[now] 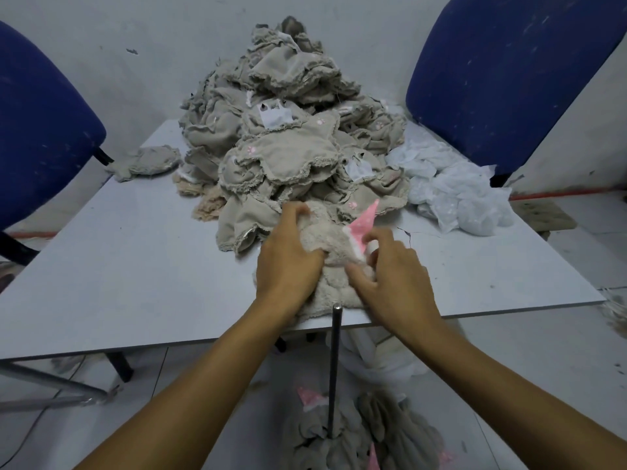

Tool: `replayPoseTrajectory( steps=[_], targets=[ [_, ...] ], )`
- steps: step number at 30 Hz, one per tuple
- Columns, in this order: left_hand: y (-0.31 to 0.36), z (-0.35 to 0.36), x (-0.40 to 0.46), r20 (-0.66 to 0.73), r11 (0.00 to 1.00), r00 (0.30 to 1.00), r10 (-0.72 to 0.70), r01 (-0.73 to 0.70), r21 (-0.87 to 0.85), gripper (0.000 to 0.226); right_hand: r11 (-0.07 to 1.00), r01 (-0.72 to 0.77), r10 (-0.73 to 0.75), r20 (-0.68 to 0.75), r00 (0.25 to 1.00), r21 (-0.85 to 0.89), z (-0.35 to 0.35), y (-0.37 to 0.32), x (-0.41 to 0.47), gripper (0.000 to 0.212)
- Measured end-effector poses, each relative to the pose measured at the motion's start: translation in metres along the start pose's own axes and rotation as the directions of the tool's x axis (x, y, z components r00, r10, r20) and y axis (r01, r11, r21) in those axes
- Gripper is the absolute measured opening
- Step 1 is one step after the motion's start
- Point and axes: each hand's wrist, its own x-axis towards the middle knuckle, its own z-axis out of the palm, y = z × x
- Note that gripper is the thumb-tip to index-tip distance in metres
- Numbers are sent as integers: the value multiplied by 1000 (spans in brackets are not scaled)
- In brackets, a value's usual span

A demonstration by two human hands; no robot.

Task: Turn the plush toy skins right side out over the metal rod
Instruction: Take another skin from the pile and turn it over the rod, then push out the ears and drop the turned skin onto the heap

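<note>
At the near edge of the pale grey table [135, 266], both hands work 1 fluffy cream plush skin with a pink ear piece [330, 245]. Left hand [288, 262] grips its fleece; right hand [390, 276] pinches it. Upright thin metal rod [336, 364] stands just below. Heap of beige inside-out skins [288, 147] behind.

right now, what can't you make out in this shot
Head view only:
- Base of the metal rod: buried in the skins on the floor.
- Middle of the plush toy skin: covered by the left hand and right hand.
- Right fingers: motion-blurred.
- Lower pile of skins: hidden by upper layers.
</note>
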Motion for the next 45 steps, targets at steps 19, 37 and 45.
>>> replayPoseTrajectory(
  steps=[19,37,45],
  targets=[
    [53,-49,26,32,877,926,377,-345,-333,58,914,311,-312,-40,949,261,-73,-4,41,49],
    [43,-63,26,125,731,935,332,-171,-660,42,498,151,-281,-6,960,854,-86,-23,47,39],
    [25,-60,29,445,811,882,156,143,-567,29,443,-453,-153,563,812,774,-76,-9,47,39]
  ],
)
